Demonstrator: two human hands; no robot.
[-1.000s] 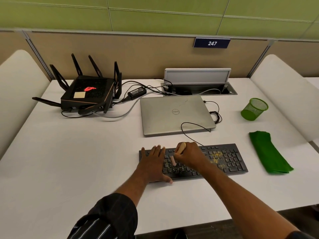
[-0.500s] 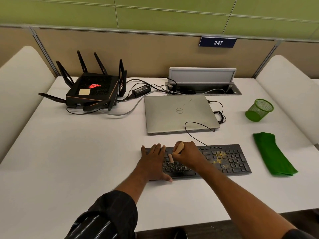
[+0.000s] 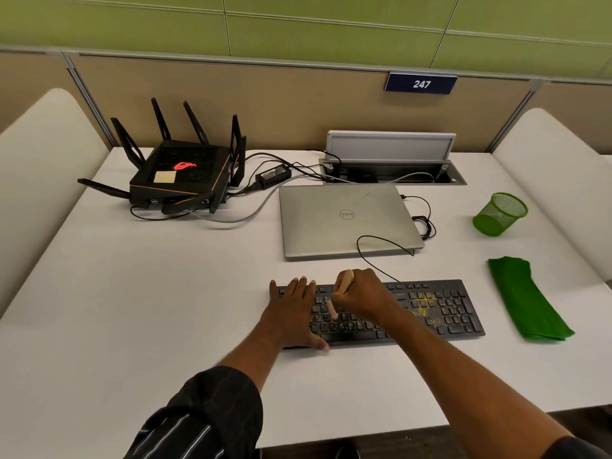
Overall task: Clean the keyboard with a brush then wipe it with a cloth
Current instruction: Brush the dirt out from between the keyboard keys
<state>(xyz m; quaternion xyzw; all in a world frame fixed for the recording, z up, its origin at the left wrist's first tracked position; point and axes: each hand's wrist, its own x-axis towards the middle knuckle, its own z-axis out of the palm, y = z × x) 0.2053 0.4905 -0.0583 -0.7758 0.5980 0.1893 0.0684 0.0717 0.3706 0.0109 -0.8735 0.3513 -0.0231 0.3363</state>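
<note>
Flat black wired keyboard [image 3: 430, 309], front-centre on the white desk [image 3: 165, 309], is pinned by left hand [image 3: 291, 313], fingers flat. Wooden-handled brush [image 3: 344, 283] is gripped in right hand [image 3: 361, 298], bristles on keys; yellow crumbs [image 3: 422, 301] remain. Folded green cloth [image 3: 523, 299] is parked right, untouched.

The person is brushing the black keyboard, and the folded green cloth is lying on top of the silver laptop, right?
Not quite. The folded green cloth is not on the closed silver laptop; it lies on the white table, right of the black keyboard, as the head view shows. The rest holds: the right hand grips a tan-handled brush on the keys.
</note>
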